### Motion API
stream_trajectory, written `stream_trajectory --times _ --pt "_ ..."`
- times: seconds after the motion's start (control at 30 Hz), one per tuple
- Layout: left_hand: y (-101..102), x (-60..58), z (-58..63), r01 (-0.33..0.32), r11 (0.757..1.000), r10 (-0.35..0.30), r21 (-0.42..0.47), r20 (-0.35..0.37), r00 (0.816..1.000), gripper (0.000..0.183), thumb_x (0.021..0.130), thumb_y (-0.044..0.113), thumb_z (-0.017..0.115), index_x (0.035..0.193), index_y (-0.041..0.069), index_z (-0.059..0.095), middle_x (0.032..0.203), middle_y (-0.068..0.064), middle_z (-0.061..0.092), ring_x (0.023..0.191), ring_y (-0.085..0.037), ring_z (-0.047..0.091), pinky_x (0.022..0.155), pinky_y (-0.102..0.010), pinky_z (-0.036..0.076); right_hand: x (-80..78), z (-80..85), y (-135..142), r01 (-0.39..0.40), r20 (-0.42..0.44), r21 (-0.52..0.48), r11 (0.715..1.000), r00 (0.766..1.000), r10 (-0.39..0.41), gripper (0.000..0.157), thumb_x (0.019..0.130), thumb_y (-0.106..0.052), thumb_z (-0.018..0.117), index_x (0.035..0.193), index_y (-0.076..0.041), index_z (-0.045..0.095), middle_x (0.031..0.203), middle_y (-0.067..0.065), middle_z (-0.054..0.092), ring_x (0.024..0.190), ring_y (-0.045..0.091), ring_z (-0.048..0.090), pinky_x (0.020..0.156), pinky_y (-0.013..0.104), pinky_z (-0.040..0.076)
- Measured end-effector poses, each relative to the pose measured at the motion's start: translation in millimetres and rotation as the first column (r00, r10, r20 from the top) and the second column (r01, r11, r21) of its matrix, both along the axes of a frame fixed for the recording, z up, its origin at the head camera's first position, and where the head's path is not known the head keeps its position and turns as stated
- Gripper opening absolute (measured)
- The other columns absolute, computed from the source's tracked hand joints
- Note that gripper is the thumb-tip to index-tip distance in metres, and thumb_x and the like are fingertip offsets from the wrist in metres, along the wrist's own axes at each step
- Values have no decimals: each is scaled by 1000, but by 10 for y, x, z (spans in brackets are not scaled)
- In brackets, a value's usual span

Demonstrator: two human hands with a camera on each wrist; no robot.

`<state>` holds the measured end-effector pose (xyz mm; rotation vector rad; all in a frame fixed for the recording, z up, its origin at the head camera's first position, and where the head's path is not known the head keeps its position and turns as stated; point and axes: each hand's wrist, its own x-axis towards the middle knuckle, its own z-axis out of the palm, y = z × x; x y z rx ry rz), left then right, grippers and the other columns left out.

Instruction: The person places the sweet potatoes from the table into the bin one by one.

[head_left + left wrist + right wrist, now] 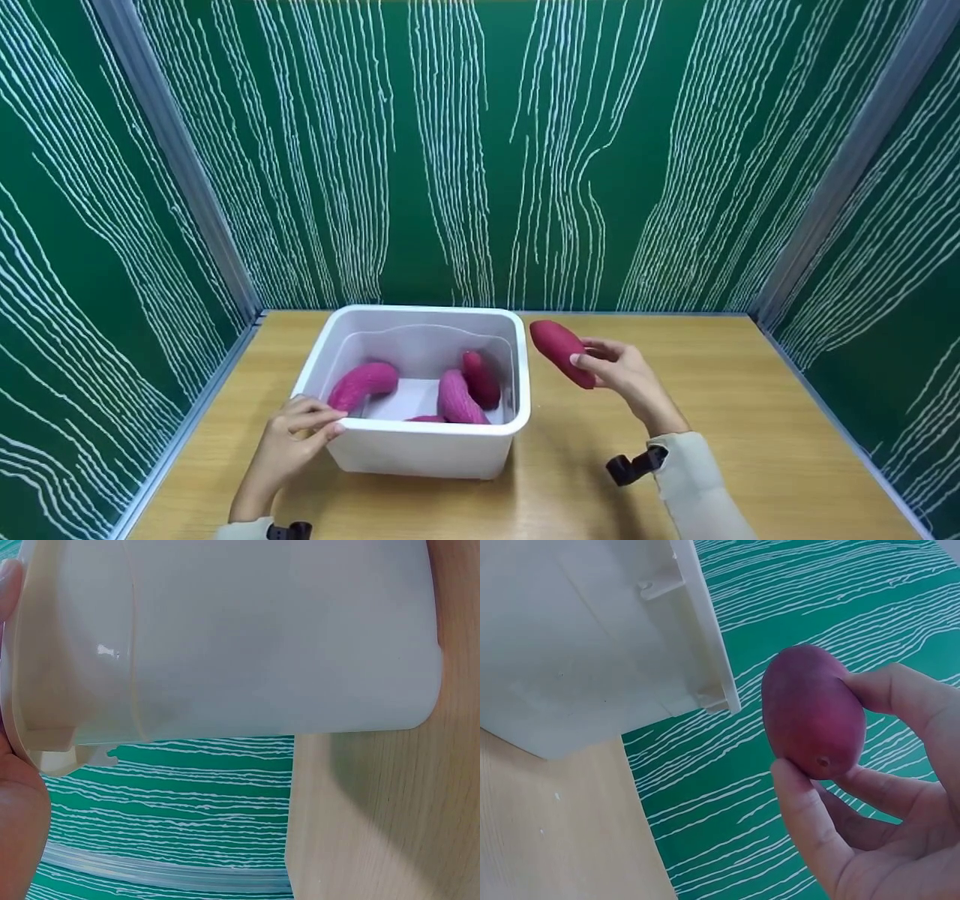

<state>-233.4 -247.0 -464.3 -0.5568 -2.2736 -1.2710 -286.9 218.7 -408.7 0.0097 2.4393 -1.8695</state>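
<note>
My right hand holds a dark red sweet potato in the air, just right of a white plastic bin. In the right wrist view, thumb and fingertips pinch the sweet potato around its sides, with one end facing the camera. My left hand grips the bin's rim at the near left corner; the left wrist view shows mostly the bin's outer wall. Inside lie a curved magenta piece, a bumpy pink-purple piece and a red one. The front rim partly hides another magenta piece.
The bin stands on a wooden table. Green panels with wavy white lines enclose the back and both sides, with grey metal posts at the corners. A small black camera sits on the right wrist.
</note>
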Motion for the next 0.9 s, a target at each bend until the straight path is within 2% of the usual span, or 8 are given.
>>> stream_trajectory --times 0.3,0.43,0.9 --pt "-8 -27 -35 41 999 -40 5 -83 996 22 69 -7 82 87 6 78 84 6 68 84 -12 56 76 -17 40 19 45 -73 -28 -27 -8 1000 999 28 56 88 -21 72 133 5 53 126 24 57 100 29 62 82 36 54" --pt "-7 -26 -33 38 999 -38 7 -68 997 20 70 -7 82 87 4 78 84 7 68 85 -11 56 76 -17 40 22 82 -110 -44 -38 -10 999 998 44 55 88 -20 72 132 5 53 126 25 57 100 30 62 82 38 54" --pt "-8 -19 -30 15 1000 -15 5 -36 999 22 71 -6 82 88 8 79 84 8 68 85 -11 56 76 -17 42 37 171 -260 -75 -45 24 997 996 77 55 86 -22 73 133 2 54 124 21 59 105 33 59 84 42 53"
